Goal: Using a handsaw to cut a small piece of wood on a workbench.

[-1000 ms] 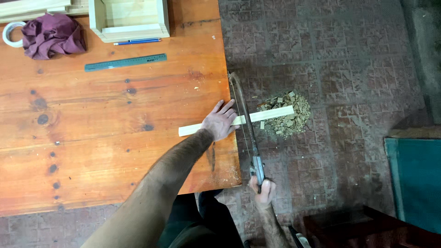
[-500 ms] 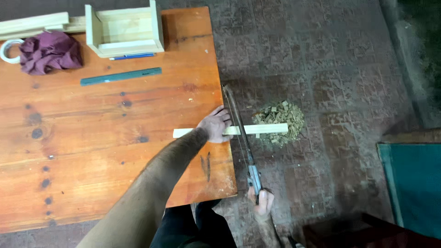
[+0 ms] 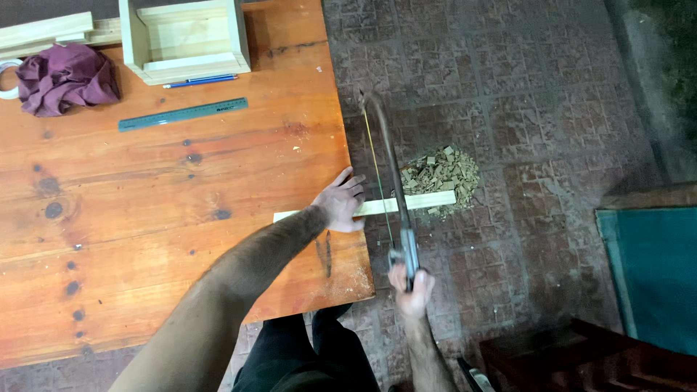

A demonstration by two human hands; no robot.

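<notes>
My left hand (image 3: 340, 203) presses flat on a pale wooden strip (image 3: 428, 200) at the right edge of the wooden table (image 3: 145, 218). The strip sticks out past the table edge over the floor. My right hand (image 3: 411, 282) grips the handle of a hacksaw (image 3: 388, 174). The saw's frame and blade cross the overhanging part of the strip just right of my left fingers, and the saw is blurred.
A heap of small wood offcuts (image 3: 443, 173) lies on the brick floor under the strip. On the table's far side are a metal ruler (image 3: 183, 115), a blue pen (image 3: 200, 81), an open wooden box (image 3: 185, 38), a purple cloth (image 3: 67, 78) and wood planks (image 3: 51, 33). A teal panel (image 3: 653, 268) stands at the right.
The saw has slid along the cut, its handle and my right hand drawn back toward me. My left hand stays pressed on the strip.
</notes>
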